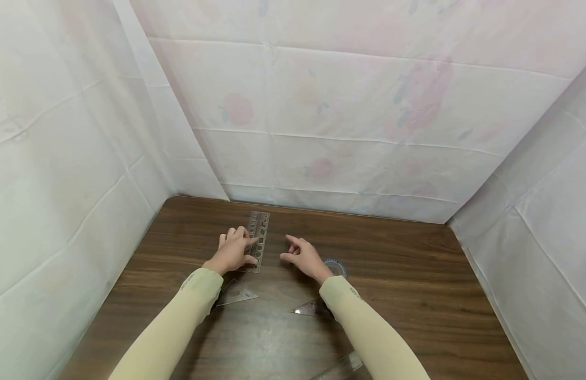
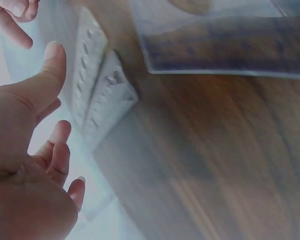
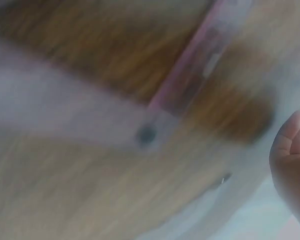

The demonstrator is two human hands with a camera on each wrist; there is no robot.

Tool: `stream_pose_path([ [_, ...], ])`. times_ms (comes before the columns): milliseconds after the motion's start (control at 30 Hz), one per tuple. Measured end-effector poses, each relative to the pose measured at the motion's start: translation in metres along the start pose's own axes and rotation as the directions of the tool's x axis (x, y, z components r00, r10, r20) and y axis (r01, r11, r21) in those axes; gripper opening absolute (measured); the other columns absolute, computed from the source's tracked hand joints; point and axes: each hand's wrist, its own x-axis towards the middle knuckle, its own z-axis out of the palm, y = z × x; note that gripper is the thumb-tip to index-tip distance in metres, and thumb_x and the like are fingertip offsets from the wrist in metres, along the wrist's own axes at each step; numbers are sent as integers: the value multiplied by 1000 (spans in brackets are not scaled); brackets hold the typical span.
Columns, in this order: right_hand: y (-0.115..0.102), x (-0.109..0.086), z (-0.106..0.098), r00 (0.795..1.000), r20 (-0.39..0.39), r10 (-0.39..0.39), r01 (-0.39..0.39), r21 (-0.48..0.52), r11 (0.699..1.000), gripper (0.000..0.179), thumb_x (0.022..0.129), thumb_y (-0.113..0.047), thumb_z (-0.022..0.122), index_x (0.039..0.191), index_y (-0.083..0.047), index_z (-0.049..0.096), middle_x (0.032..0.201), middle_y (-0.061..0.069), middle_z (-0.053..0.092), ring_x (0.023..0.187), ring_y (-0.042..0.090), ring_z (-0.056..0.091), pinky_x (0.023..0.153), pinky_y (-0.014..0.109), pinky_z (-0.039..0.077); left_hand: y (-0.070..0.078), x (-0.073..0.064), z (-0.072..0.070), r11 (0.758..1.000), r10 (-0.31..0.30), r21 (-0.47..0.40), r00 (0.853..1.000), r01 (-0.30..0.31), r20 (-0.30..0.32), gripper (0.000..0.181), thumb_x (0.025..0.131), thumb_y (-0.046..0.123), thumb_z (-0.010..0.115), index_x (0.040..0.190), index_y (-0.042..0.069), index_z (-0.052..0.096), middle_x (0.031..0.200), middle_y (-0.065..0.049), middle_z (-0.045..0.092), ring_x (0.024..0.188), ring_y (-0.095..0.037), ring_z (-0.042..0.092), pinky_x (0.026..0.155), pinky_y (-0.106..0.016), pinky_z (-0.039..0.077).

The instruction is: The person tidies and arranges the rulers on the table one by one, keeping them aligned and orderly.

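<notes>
A clear stencil ruler (image 1: 262, 237) with rows of cut-out shapes lies toward the back of the table. In the left wrist view its two strips (image 2: 110, 97) meet at an angle, like a ridge. My left hand (image 1: 233, 252) is at the ruler's left side, thumb and forefinger stretched over it in the head view. The left wrist view shows that hand's thumb extended and other fingers loosely bent, gripping nothing. To the ruler's right, my right hand (image 1: 306, 258) hovers with fingers loosely bent and nothing held. A round protractor (image 1: 338, 268) shows partly behind the right wrist.
Below the left wrist lies a clear set square (image 1: 238, 294). Another triangle (image 1: 306, 308) is partly covered by the right sleeve. A clear straight ruler (image 1: 340, 367) lies at the near edge of the view. White patterned sheets (image 1: 321, 105) enclose the wooden table (image 1: 416, 274).
</notes>
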Motion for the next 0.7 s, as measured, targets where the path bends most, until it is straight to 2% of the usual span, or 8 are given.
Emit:
stream_pose_path([
  [133, 0, -6, -13, 1000, -8, -5, 5, -3, 1000, 67, 97, -27, 74, 156, -11, 46, 103, 5, 60, 85, 13, 56, 73, 27, 49, 14, -1, -4, 1000, 17, -10, 1000, -17, -15, 71, 85, 32, 83, 149, 12, 57, 119, -8, 48, 97, -26, 33, 81, -42, 20],
  [300, 0, -17, -29, 999, -17, -45, 44, -20, 999, 67, 97, -26, 73, 156, -9, 46, 103, 5, 60, 84, 13, 54, 73, 26, 47, 27, -4, -1, 998, 52, -14, 998, -53, -47, 72, 85, 34, 83, 149, 13, 57, 124, -8, 51, 99, -24, 36, 83, -42, 23],
  [467, 3, -30, -45, 997, -25, -78, 77, -36, 996, 66, 97, -26, 73, 156, -8, 46, 102, 5, 61, 83, 13, 52, 72, 26, 45, 40, -12, 2, 994, 100, -34, 990, -104, -102, 72, 84, 33, 84, 148, 13, 58, 125, -9, 54, 98, -23, 39, 84, -42, 24],
  [700, 11, -55, -64, 994, -36, -100, 100, -25, 995, 67, 97, -27, 74, 156, -15, 46, 105, 4, 62, 88, 13, 53, 76, 25, 45, 58, -25, 8, 988, 143, -31, 976, -150, -162, 70, 81, 33, 85, 144, 13, 62, 123, -9, 58, 100, -24, 44, 88, -45, 31],
])
